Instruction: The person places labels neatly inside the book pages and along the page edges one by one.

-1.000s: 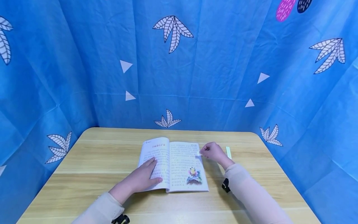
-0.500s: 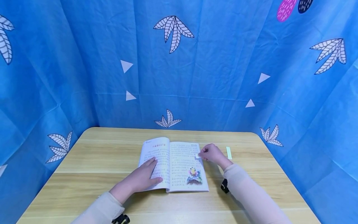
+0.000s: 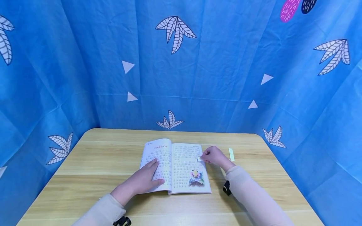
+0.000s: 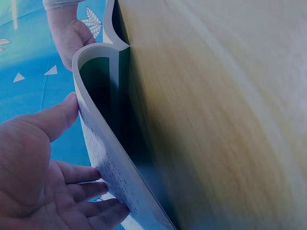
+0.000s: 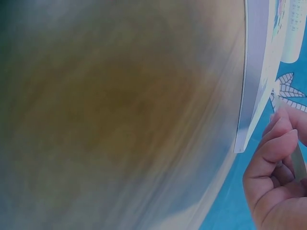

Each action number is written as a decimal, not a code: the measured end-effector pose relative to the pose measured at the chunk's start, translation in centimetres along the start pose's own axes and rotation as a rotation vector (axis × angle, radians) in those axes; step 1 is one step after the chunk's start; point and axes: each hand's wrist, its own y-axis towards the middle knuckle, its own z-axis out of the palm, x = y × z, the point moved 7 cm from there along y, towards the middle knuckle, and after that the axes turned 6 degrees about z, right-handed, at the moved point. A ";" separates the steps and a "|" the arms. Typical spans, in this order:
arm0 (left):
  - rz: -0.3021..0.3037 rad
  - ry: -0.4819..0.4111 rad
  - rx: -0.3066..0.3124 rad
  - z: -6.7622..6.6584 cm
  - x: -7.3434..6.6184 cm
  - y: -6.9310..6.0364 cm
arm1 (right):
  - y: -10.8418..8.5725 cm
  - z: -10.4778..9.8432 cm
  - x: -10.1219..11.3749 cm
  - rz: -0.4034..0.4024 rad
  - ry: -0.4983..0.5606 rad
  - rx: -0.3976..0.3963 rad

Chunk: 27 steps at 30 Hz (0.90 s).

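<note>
A book (image 3: 183, 182) lies open on the table, with printed text on both pages and a bee drawing on the right one. My left hand (image 3: 145, 178) rests on the left page, fingers extended. In the left wrist view, that hand's fingertips (image 4: 115, 211) touch the page, which bulges up near the spine. My right hand (image 3: 215, 156) is at the outer edge of the right page, thumb and fingers pinching a small pale strip (image 3: 199, 159) against or just over the paper. In the right wrist view part of the strip (image 5: 299, 163) shows among the curled fingers; its exact kind is unclear.
A pale green strip (image 3: 231, 154) lies on the wooden table (image 3: 93, 163) to the right of the book, beyond the right wrist. Blue patterned cloth (image 3: 181, 78) hangs behind the table and along both sides.
My right hand has shifted slightly left and toward me, carrying the pale strip a little further over the right page. The left hand and the book have stayed put.
</note>
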 end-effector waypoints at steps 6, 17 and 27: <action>-0.002 -0.001 0.002 0.0 0.0 0.0 | -0.2 0.1 0.2 0.000 -0.007 0.012; 0.018 -0.002 -0.004 -0.2 -0.6 -0.3 | -0.6 0.2 0.4 0.008 0.004 0.041; 0.028 0.004 -0.007 0.0 -0.3 -0.2 | -0.6 0.3 0.7 -0.010 0.000 0.043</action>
